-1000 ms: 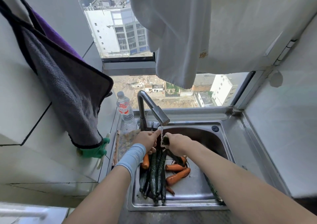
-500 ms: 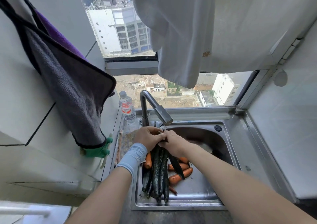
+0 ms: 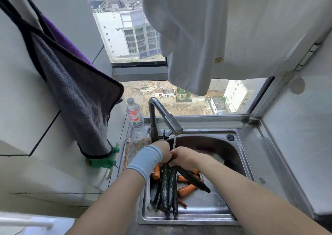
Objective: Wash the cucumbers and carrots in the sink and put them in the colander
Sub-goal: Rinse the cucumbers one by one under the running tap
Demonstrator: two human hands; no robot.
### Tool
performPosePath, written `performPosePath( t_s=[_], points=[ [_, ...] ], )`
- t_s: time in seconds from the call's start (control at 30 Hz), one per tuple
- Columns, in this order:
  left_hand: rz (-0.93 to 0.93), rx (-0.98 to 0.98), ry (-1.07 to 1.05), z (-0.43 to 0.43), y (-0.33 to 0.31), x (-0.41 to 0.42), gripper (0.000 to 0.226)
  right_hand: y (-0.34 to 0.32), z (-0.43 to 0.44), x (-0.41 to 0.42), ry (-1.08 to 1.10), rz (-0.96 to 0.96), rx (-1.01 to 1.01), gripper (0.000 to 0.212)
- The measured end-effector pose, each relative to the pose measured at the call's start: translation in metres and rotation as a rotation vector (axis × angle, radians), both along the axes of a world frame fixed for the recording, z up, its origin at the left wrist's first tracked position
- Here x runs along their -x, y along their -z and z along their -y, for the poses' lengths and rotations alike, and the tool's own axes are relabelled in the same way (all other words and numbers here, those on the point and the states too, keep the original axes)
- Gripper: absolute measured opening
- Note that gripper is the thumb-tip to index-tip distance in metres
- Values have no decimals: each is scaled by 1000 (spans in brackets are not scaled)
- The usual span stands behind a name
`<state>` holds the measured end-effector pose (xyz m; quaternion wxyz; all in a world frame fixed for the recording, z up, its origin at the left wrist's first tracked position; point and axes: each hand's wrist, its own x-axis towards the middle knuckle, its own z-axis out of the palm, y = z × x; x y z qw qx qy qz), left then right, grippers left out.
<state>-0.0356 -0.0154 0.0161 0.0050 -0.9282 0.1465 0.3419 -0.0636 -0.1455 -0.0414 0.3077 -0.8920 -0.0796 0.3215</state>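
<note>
Right hand [image 3: 183,158] fist-tight round slanted cucumber [image 3: 193,180] under tap [image 3: 169,122]; left hand [image 3: 164,151] against it, grip unclear

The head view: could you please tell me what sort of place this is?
Probably an apartment kitchen, high up: a stainless steel sink with running faucet, cucumbers and carrots being washed, and a window over buildings below.

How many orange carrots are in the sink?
5 carrots show: one beside the blue wristband, one by the right hand, two under the held cucumber, one thin one beside the cucumber pile. More may hide underneath.
</note>
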Motion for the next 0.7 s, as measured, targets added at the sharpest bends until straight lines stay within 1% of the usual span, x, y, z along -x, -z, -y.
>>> performPosePath(
  t_s=[0.07,0.17,0.23,0.3,0.33,0.4,0.43,0.47,0.5,0.53,0.57,0.63,0.7],
  points=[
    [-52,-32,-6,0,10,2,39,2,0,1,3,-3,-19,13],
    [-16,28,-18,-3,15,6,38,7,6,0,64,34,-42,8],
    [28,91,-70,-6,17,6,40,9,11,4,171,30,-119,11],
    [41,154,-170,-13,18,7,46,11,11,9,336,9,-256,22],
    [26,204,-239,-17,19,8,46,13,10,12,452,-36,-340,28],
    [-98,388,-483,-23,25,10,42,10,3,14,692,-197,-478,37],
    [-174,477,-617,-24,25,13,41,12,-1,13,802,-269,-503,41],
    [-231,545,-712,-24,27,16,40,12,-5,12,880,-296,-460,43],
    [-259,578,-753,-24,28,19,40,19,-9,9,955,-315,-432,45],
    [-285,600,-775,-23,31,21,41,23,-11,6,1026,-344,-424,42],
    [-308,623,-792,-22,32,22,44,29,-11,2,1084,-392,-479,36],
    [-362,676,-831,-20,35,22,46,24,-17,-2,1193,-571,-677,29],
    [-464,731,-874,-22,39,21,46,10,-20,-2,1230,-628,-783,24]
  ],
)
